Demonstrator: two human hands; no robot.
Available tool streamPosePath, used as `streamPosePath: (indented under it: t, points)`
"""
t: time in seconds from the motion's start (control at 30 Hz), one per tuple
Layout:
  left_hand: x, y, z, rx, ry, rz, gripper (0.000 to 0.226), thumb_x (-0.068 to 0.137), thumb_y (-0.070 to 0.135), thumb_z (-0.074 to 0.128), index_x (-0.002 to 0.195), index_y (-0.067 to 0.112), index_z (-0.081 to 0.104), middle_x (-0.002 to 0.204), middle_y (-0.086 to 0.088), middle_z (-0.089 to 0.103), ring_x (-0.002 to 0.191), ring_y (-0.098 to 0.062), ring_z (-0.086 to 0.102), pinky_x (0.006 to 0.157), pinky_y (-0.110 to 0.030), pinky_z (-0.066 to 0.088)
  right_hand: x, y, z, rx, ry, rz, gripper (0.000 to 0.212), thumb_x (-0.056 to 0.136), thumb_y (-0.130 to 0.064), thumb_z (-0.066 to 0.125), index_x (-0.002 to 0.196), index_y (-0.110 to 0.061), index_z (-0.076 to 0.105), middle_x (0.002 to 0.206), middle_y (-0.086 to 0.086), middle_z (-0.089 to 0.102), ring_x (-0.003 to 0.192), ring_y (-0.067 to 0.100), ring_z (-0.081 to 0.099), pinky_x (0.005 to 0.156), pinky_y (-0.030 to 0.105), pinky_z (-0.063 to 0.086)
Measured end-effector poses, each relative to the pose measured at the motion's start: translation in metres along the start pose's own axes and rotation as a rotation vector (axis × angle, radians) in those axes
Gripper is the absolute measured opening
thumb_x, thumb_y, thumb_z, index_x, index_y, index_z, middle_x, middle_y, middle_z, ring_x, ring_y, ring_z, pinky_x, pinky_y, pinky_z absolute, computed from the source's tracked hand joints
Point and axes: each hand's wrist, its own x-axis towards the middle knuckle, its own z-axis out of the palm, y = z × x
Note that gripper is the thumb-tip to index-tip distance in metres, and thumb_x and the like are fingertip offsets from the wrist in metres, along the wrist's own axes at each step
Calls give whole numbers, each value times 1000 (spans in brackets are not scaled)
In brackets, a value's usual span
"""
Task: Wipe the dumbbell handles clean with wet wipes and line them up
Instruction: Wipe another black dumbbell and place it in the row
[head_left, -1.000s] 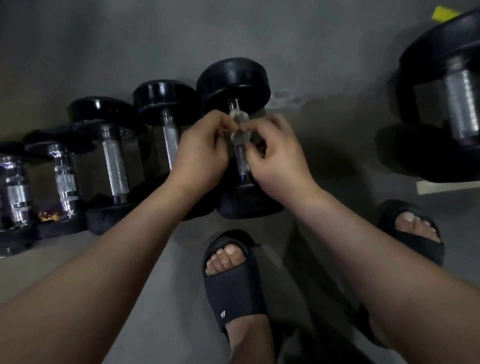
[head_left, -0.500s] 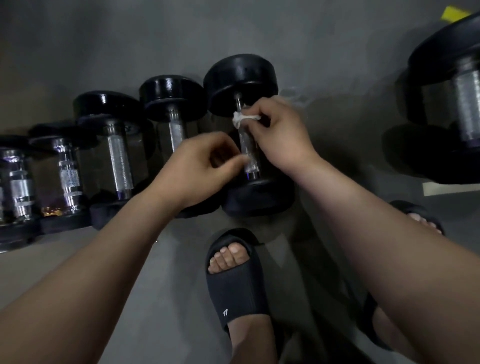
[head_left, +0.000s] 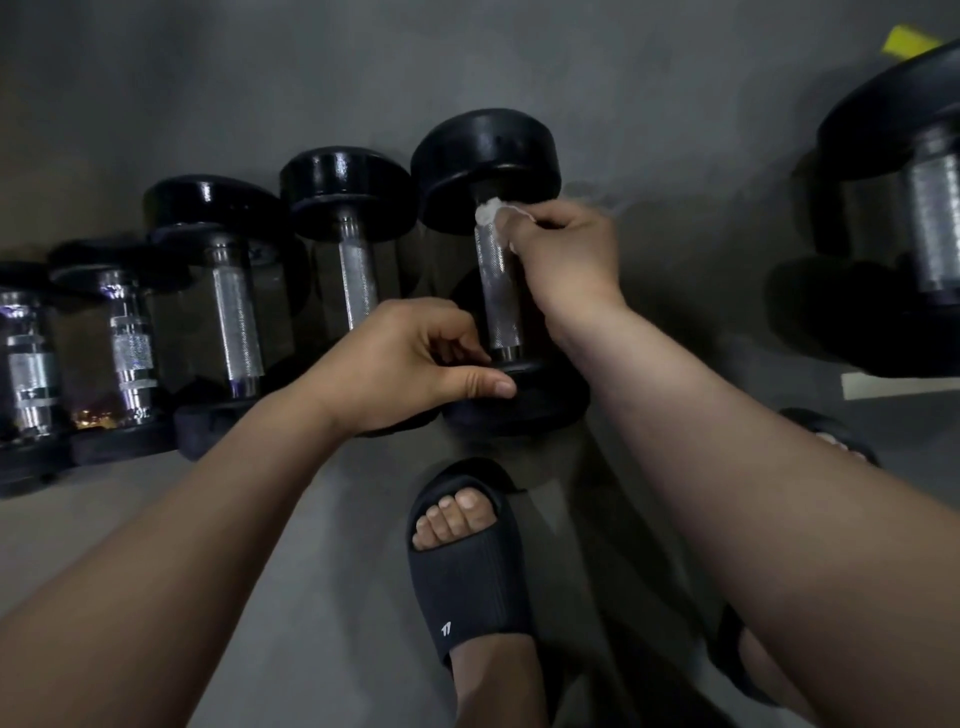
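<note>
— Where the row ends, what do you log?
— I log the right hand (head_left: 566, 254) pinching a wet wipe (head_left: 491, 213) against the handle (head_left: 496, 296) top of the end dumbbell (head_left: 483, 150), on the floor (head_left: 322, 545). Left hand (head_left: 410, 358): loosely curled, empty, beside its near head.

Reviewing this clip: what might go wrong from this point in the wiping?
The right hand pinches a bunched wipe at the top end of the handle only; the lower part may get skipped.
The dumbbell has round heads, and whether the left hand grips it is unclear; rubbing might roll it out of line.
Bare toes in the open slipper sit close to its near head.
</note>
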Motion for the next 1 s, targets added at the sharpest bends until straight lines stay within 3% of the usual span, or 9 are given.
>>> streamPosePath:
  t: [0.1, 0.23, 0.3, 0.37, 0.47, 0.6, 0.73, 0.87, 1.0]
  points:
    - [1, 0, 0, 1, -3, -3, 36, 68, 56, 80, 75, 22, 71, 74, 6, 65, 72, -15, 66, 64, -38, 54, 8, -2, 1, 272, -59, 239, 9, 86, -9, 77, 81, -10, 70, 74, 6, 71, 70, 18, 66, 70, 31, 57]
    - [0, 0, 0, -12, -7, -11, 39, 67, 58, 80, 75, 21, 71, 75, 6, 65, 72, -15, 66, 65, -38, 55, 5, -5, 4, 412, -135, 442, 20, 94, -5, 62, 112, 3, 66, 91, 15, 70, 72, 22, 67, 52, 24, 53]
    - [0, 0, 0, -16, -2, -8, 39, 67, 57, 80, 75, 20, 71, 75, 6, 64, 71, -15, 65, 64, -36, 54, 1, -7, 4, 397, -98, 397, 4, 91, -6, 65, 93, -4, 68, 77, 10, 68, 62, 19, 65, 52, 26, 52]
    - [0, -2, 0, -11, 6, 1, 39, 68, 58, 80, 75, 20, 70, 74, 6, 64, 70, -14, 65, 63, -37, 54, -3, -7, 6, 257, -25, 261, 16, 86, -13, 76, 75, -15, 63, 66, 4, 66, 61, 17, 63, 58, 29, 53]
    - [0, -4, 1, -20, 2, 5, 38, 69, 59, 81, 75, 23, 70, 74, 6, 64, 70, -15, 65, 63, -40, 54, -5, -8, 8, 44, 13, 68, 25, 78, -23, 83, 66, -18, 61, 66, 2, 67, 61, 14, 63, 60, 28, 53]
    - [0, -4, 1, -29, -8, -1, 33, 69, 55, 81, 75, 24, 70, 76, 6, 65, 72, -17, 66, 64, -42, 55, 1, -13, -4, 48, -95, 80, 33, 76, -19, 85, 64, -19, 54, 58, -2, 59, 54, 11, 54, 55, 26, 47]
    - [0, -6, 1, -36, -6, 1, 37, 69, 55, 81, 76, 21, 71, 75, 6, 64, 70, -17, 65, 63, -42, 55, -5, -5, -30, -189, -315, -24, 34, 78, -16, 84, 64, -17, 53, 55, 1, 56, 51, 11, 48, 52, 23, 40]
    - [0, -5, 1, -23, -7, 6, 39, 69, 56, 81, 76, 19, 71, 74, 4, 64, 70, -17, 65, 63, -41, 54, -12, 2, -53, -505, -520, -66, 26, 79, -19, 83, 72, -15, 58, 65, 2, 57, 58, 9, 48, 57, 26, 39]
    - [-1, -5, 0, -33, -3, -21, 37, 68, 54, 82, 76, 19, 73, 75, 4, 66, 72, -15, 66, 65, -40, 55, -12, -6, -55, -610, -597, -48, 17, 81, -20, 79, 85, -12, 65, 74, 1, 64, 64, 9, 55, 60, 27, 44]
